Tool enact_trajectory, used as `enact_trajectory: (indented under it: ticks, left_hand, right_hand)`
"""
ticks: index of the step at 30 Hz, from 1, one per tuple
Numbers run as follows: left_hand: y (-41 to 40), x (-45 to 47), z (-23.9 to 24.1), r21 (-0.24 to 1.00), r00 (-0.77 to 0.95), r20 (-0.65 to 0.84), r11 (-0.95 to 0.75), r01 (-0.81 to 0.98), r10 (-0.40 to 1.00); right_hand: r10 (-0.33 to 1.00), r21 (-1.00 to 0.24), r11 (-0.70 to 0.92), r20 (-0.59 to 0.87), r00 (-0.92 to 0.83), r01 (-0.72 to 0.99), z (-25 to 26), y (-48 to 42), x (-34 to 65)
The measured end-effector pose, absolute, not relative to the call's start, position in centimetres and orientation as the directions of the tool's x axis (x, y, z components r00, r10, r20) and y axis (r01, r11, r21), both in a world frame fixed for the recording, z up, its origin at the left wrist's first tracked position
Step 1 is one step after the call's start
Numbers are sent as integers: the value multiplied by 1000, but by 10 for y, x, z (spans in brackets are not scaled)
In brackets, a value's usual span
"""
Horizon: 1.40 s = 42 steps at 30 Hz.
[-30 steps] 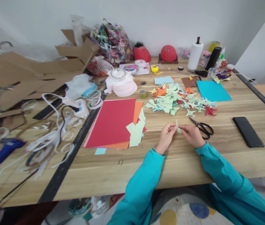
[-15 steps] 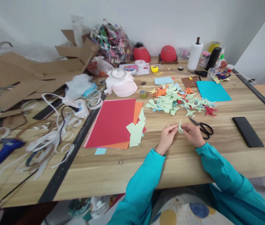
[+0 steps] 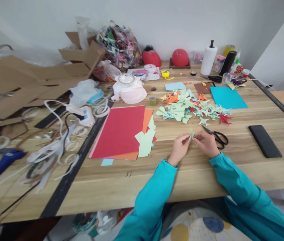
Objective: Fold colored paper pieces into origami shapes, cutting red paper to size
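Between my two hands, just above the table, is a small folded pale green paper piece (image 3: 191, 134) with pointed tips. My left hand (image 3: 179, 149) pinches it from the left side. The fingers of my right hand (image 3: 207, 143) close on its right side. Black-handled scissors (image 3: 219, 139) lie close beside my right hand, partly behind it. Beyond my hands spreads a heap of folded paper figures (image 3: 182, 108), mostly pale green with some orange, red and blue. Pale green paper scraps (image 3: 146, 143) rest on a large red paper sheet (image 3: 122, 132) to the left.
A black phone (image 3: 265, 141) lies at the right. Bright blue paper (image 3: 228, 97) sits behind the heap. Cords and a white power strip (image 3: 87, 116) clutter the left. Along the wall stand a bag of colourful items (image 3: 122, 47), red domed cushions (image 3: 180, 57) and a white roll (image 3: 208, 60).
The pale green paper piece has turned in my fingers and now shows more spread points. Both hands stay in nearly the same place.
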<state>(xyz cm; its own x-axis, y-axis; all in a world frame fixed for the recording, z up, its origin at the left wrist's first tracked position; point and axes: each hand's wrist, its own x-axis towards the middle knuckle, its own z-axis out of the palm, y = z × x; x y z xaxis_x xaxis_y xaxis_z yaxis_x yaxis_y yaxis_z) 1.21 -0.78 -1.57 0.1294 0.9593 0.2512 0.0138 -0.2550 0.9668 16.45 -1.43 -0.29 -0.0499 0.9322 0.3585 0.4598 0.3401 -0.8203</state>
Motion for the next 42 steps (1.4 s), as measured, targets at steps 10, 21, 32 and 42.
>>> enact_trajectory:
  ticks: [10, 21, 32, 42]
  left_hand:
    - [-6, 14, -23, 981, 89, 196, -195, -23, 976]
    - [-9, 12, -15, 944, 164, 324, -331, 18, 932]
    - [-10, 11, -20, 950, 291, 301, -314, -4, 908]
    - [-12, 4, -1, 968, 285, 251, -241, -72, 925]
  right_hand:
    - [902, -746, 400, 423, -85, 532, -2, -15, 166]
    - [922, -773, 360, 381, -73, 523, -5, -14, 168]
    - [934, -823, 328, 355, -31, 463, 0, -13, 168]
    - [993, -987, 118, 115, -31, 112, 6, -15, 162]
